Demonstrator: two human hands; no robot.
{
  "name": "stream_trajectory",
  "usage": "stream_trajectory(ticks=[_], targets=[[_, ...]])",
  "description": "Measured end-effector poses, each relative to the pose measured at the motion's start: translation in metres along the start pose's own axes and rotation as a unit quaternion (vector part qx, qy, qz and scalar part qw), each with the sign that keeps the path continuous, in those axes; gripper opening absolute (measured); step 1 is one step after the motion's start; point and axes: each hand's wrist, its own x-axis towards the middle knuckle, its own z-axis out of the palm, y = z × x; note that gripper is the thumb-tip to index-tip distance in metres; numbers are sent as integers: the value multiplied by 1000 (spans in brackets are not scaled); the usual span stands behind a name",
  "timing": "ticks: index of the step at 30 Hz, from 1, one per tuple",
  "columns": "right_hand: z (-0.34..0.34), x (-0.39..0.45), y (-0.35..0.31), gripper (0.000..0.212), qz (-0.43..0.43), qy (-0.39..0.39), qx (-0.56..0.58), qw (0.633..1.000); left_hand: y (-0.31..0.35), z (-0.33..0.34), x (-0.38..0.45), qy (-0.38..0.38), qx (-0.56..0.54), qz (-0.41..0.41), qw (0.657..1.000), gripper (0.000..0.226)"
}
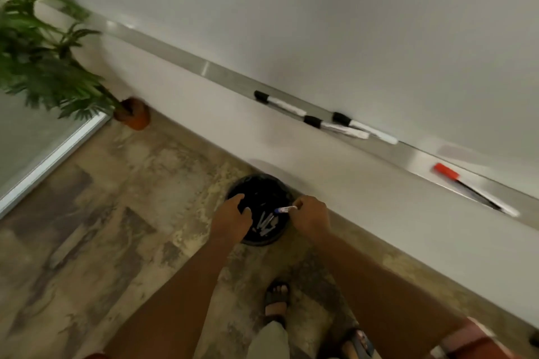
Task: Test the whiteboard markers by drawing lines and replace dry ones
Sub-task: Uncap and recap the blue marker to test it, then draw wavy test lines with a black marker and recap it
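Note:
Both my hands hang over a black bin (260,183) on the floor by the wall. My right hand (311,216) pinches a white marker with a blue cap (285,209) above the bin. My left hand (232,220) hovers over the bin's left side, fingers loosely curled, holding nothing. Several white markers (267,223) lie inside the bin. On the whiteboard tray (221,71) lie three black-capped markers (278,103) (335,127) (364,128) and, farther right, a red-capped marker (472,189). The whiteboard (320,23) fills the upper view.
A potted green plant (43,61) in an orange pot (132,114) stands in the corner at left, beside a glass panel with a white frame (49,160). My sandalled feet (276,302) stand on the mottled floor just behind the bin.

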Motion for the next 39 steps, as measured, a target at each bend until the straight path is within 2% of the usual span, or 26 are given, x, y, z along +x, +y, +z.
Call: stream_trajectory(ticks=[5, 9, 14, 20, 24, 28, 31, 34, 39], targets=[[39, 33, -13, 15, -4, -28, -32, 999, -27, -13, 21, -4, -8, -22, 1000, 52], [50, 40, -8, 29, -8, 5, -29, 1000, -37, -17, 31, -3, -38, -27, 999, 52], [47, 35, -7, 30, -4, 17, -17, 1000, -32, -19, 38, -19, -43, -14, 999, 52], [19, 23, -31, 28, -10, 53, -27, 998, -4, -23, 44, -23, -31, 35, 999, 50], [-14, 7, -53, 25, -58, 98, -11, 993, 26, -27, 41, -5, -10, 80, 997, 49], [-57, -3, -69, 26, -127, 183, -5, 975, 59, -35, 37, -16, -48, 123, 991, 49], [-96, -3, -75, 28, -152, 247, -47, 956, 84, -42, 36, -11, -69, 156, 985, 46], [-131, 3, -76, 33, -156, 288, -134, 935, 106, -47, 36, 4, -78, 176, 981, 45], [-158, 16, -71, 41, -116, 227, -298, 920, 128, -48, 39, 3, -79, 201, 976, 44]])
